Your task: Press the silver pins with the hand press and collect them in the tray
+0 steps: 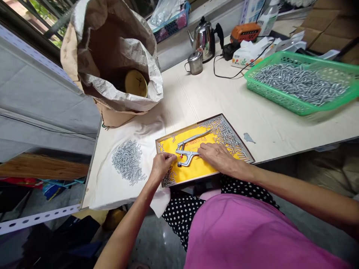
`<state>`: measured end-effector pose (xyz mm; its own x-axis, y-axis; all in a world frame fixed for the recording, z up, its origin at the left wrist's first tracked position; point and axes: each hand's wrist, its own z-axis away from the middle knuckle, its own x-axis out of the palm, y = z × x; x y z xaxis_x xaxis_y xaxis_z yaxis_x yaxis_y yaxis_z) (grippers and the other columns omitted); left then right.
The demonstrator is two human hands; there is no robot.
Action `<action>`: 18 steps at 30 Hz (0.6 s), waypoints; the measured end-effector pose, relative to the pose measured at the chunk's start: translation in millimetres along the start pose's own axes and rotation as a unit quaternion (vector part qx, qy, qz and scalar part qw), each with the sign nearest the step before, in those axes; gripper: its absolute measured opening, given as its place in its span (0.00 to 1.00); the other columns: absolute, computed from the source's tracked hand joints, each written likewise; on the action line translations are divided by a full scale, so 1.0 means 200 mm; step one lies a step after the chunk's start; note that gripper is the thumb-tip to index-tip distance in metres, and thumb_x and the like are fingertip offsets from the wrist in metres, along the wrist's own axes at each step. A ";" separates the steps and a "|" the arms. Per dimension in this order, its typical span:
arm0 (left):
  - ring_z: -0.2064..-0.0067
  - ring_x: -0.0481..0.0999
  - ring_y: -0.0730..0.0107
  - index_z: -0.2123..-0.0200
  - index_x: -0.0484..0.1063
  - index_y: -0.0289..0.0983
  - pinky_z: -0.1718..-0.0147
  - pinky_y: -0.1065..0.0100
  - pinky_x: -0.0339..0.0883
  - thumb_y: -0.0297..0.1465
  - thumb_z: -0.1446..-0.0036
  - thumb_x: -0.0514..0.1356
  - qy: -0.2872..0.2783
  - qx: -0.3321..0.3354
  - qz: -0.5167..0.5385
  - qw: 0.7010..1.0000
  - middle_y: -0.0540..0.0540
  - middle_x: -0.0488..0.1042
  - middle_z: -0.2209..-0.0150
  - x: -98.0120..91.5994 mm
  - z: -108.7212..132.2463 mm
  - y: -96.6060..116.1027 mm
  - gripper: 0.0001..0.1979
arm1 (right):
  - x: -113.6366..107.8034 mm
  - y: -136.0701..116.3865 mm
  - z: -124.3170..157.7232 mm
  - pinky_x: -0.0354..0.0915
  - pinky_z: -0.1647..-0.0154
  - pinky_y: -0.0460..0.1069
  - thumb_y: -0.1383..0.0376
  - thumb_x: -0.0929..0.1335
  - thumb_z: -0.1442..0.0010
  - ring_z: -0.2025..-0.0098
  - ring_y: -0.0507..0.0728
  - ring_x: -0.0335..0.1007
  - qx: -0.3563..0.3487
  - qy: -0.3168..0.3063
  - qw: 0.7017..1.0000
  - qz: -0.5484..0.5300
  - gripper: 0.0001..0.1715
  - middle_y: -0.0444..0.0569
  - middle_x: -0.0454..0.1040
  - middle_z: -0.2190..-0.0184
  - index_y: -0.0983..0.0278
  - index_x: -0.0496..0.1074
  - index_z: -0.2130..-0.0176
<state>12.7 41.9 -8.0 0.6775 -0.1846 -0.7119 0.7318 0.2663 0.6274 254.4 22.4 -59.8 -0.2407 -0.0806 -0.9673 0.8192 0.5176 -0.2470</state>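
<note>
one grip (214,155), right, palm down, holding pliers (191,153)

A pale table (179,97) is standing under the left hand (162,164) and the right hand (217,155), its faintly grained top stretching away beyond them. Far beyond the left hand, a window (36,15) is showing green leaves behind bars, and daylight is brightening it. Left of the left hand, a grey wall (28,78) is rising, with a thin dark wire (47,129) crossing it. 2 white strips with holes are slanting on that side: 1 upper strip (39,52) under the window, 1 lower strip (39,219). Between these, a brown plank (42,165) is lying. Straight beyond both hands, a ledge (214,9) is running behind the table. Below the hands, grey floor (164,239) is shining.
</note>
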 end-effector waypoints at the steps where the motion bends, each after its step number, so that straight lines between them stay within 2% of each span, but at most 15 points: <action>1: 0.74 0.71 0.69 0.76 0.79 0.35 0.73 0.70 0.60 0.37 0.53 0.66 -0.023 -0.020 0.014 0.999 0.49 0.75 0.78 0.02 -0.01 0.00 0.10 | 0.00 0.01 0.00 0.51 0.67 0.50 0.69 0.63 0.30 0.63 0.56 0.68 -0.009 0.005 1.000 -0.001 0.10 0.52 0.75 0.62 0.65 0.74 0.60; 5: 0.77 0.65 0.73 0.76 0.78 0.34 0.76 0.71 0.55 0.44 0.58 0.68 -0.099 -0.077 0.109 0.986 0.50 0.73 0.79 0.08 0.01 -0.01 0.17 | -0.04 0.04 0.01 0.47 0.68 0.51 0.70 0.63 0.30 0.65 0.55 0.66 -0.025 0.006 1.000 -0.011 0.10 0.51 0.75 0.65 0.64 0.74 0.61; 8: 0.75 0.67 0.73 0.75 0.79 0.34 0.74 0.71 0.57 0.46 0.61 0.69 -0.101 -0.077 0.121 0.984 0.49 0.75 0.77 0.11 0.03 0.00 0.20 | -0.04 0.05 0.01 0.46 0.68 0.51 0.71 0.63 0.31 0.65 0.55 0.65 -0.032 0.001 0.999 -0.020 0.09 0.50 0.75 0.66 0.64 0.73 0.61; 13: 0.72 0.71 0.69 0.75 0.80 0.34 0.71 0.69 0.60 0.46 0.56 0.66 -0.089 -0.053 0.039 0.994 0.47 0.78 0.75 0.11 0.03 0.04 0.18 | 0.01 0.07 0.02 0.48 0.67 0.51 0.72 0.63 0.32 0.64 0.55 0.64 -0.044 0.030 0.997 -0.048 0.09 0.49 0.74 0.65 0.64 0.72 0.61; 18: 0.70 0.75 0.65 0.76 0.80 0.35 0.69 0.68 0.61 0.40 0.50 0.63 -0.083 -0.022 -0.072 0.994 0.46 0.80 0.74 0.08 0.03 0.09 0.14 | 0.04 0.08 0.04 0.48 0.67 0.51 0.74 0.63 0.33 0.66 0.54 0.63 -0.045 0.041 0.996 -0.064 0.10 0.49 0.73 0.65 0.64 0.72 0.60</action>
<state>37.2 38.1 -6.0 0.5720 -0.3755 -0.7292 0.8202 0.2658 0.5065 269.3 23.7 -72.4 -0.3847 -0.0834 -0.9193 0.7304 0.5814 -0.3584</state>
